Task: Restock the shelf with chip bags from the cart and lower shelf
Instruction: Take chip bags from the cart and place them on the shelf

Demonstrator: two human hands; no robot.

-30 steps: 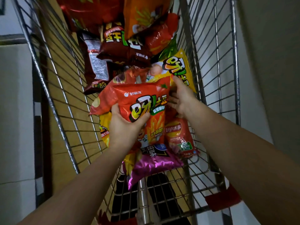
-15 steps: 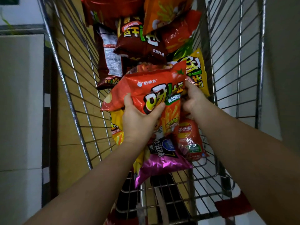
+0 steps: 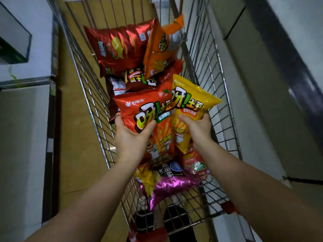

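Head view: the wire cart (image 3: 206, 67) holds a heap of chip bags. Over it, the left hand (image 3: 130, 137) has its fingers curled round a red bag (image 3: 146, 109); just right, the right hand (image 3: 197, 128) grips a yellow bag (image 3: 190, 102).

Both bare arms reach forward side by side, the left hand (image 3: 130, 137) with its thumb on top and fingers (image 3: 117, 119) curled under what it grips, and the right hand (image 3: 197, 126) pinching its own load with thumb in front.
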